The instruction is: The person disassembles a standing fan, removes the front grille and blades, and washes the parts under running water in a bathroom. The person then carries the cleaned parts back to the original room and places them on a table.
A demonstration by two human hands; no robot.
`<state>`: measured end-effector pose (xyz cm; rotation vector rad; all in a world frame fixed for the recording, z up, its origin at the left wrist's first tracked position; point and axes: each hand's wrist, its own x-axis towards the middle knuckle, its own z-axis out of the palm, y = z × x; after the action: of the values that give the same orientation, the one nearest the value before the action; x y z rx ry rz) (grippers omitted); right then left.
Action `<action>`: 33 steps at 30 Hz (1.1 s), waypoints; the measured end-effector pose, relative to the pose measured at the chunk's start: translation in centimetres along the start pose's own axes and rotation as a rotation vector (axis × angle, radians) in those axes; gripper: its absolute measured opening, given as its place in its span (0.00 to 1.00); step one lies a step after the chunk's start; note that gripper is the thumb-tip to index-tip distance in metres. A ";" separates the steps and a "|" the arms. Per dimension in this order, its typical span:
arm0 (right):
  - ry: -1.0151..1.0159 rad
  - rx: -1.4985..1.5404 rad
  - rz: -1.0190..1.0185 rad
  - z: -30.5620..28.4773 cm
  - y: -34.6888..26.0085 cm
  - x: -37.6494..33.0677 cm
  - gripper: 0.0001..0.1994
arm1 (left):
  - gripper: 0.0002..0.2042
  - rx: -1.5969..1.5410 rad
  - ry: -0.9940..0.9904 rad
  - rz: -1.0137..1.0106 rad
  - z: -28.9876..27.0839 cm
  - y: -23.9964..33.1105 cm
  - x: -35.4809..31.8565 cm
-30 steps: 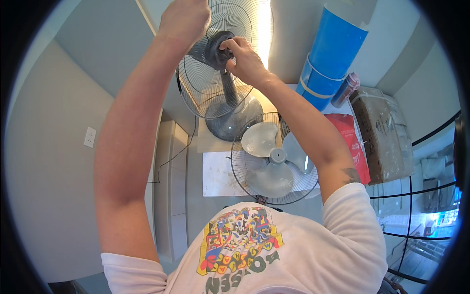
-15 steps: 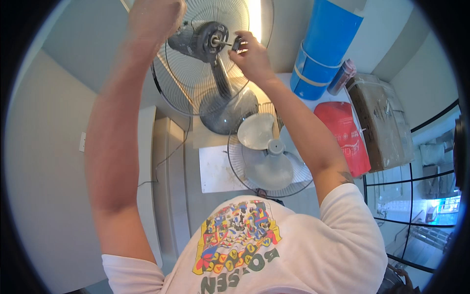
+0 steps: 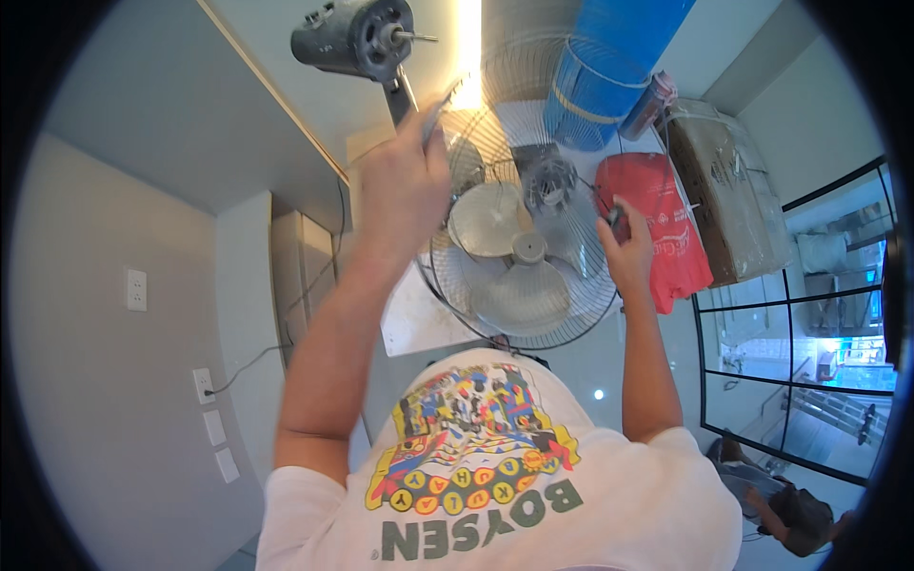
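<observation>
My left hand (image 3: 405, 186) grips the rim of a round wire fan guard (image 3: 519, 90), which hangs tilted below the bare grey fan motor (image 3: 357, 38) and clear of its shaft. The fingers of my right hand (image 3: 628, 252) are closed on a small dark part (image 3: 614, 219), to the right of the guard. Under both hands, a second wire guard (image 3: 581, 314) lies flat on the floor with the pale fan blade (image 3: 519, 266) resting in it. The fan's round base (image 3: 550, 181) shows through the wires.
A blue roll (image 3: 609, 67), a red bag (image 3: 666, 228) and a plastic-wrapped cardboard box (image 3: 724, 190) stand at the right. A white sheet (image 3: 409, 319) lies beside the floor guard. Wall sockets (image 3: 136, 288) are at the left, and a black-framed glass wall (image 3: 762, 343) at the right.
The wire guard has come off the motor and dropped with my left hand. My right hand has left the motor shaft and moved down and to the right with the small part.
</observation>
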<state>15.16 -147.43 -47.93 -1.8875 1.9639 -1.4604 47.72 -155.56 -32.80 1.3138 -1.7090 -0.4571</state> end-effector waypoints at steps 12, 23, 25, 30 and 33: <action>-0.466 -0.050 0.105 2.5 -1.8 -5.7 0.29 | 0.24 -0.340 -0.381 -0.729 9.6 -17.4 -14.1; 0.058 -0.375 0.367 -5.4 6.7 -9.4 0.32 | 0.37 -0.520 -0.342 -0.894 6.0 -20.0 -19.7; 0.073 -0.196 0.507 -5.9 8.1 -11.0 0.33 | 0.37 -0.641 -0.381 -0.984 6.2 -20.0 -20.6; 0.045 0.310 1.045 -5.2 8.2 -15.4 0.39 | 0.36 -0.739 -0.437 -1.043 6.0 -20.8 -21.1; -0.025 0.590 1.245 -5.2 7.4 -17.4 0.39 | 0.36 -0.805 -0.515 -1.050 5.6 -21.4 -20.9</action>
<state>10.85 -131.99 -59.15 -0.2573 1.7497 -1.2669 55.85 -145.79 -60.47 1.4052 -0.8198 -1.9762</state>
